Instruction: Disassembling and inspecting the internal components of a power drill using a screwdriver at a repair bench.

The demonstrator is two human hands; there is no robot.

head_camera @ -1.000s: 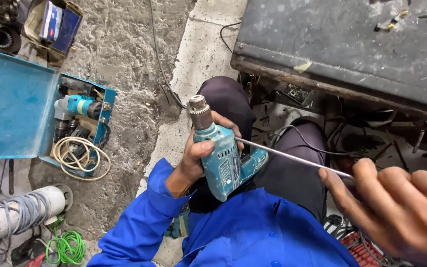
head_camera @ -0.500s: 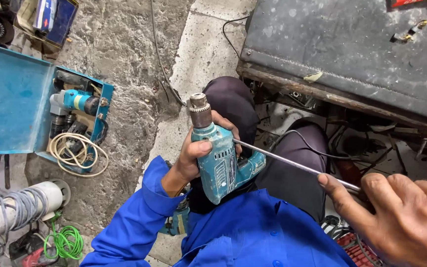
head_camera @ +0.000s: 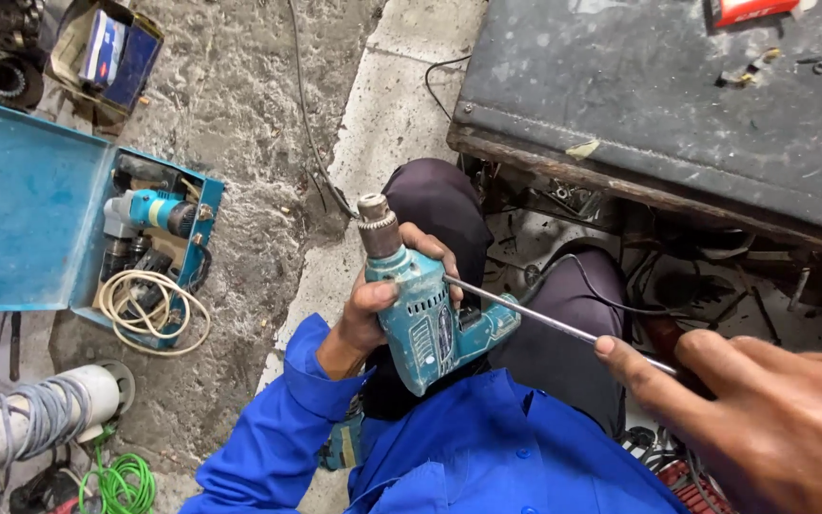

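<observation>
I am gripping the teal electric drill (head_camera: 425,319) chuck-up in my left hand (head_camera: 382,300), while my right hand (head_camera: 763,419) is pinching a long screwdriver (head_camera: 544,319) whose shaft is lying crosswise into the drill's side.

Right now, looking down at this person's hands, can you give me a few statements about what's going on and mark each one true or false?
1. The left hand grips a teal electric drill. True.
2. The drill's chuck points down at the person's lap. False: it points up and away from the body.
3. The right hand holds a thin metal rod that reaches to the drill body. True.
4. The blue metal case on the floor is closed. False: it lies open, with another teal tool and a coiled cord inside.
5. The person wears a red jacket. False: the sleeve is blue.
</observation>
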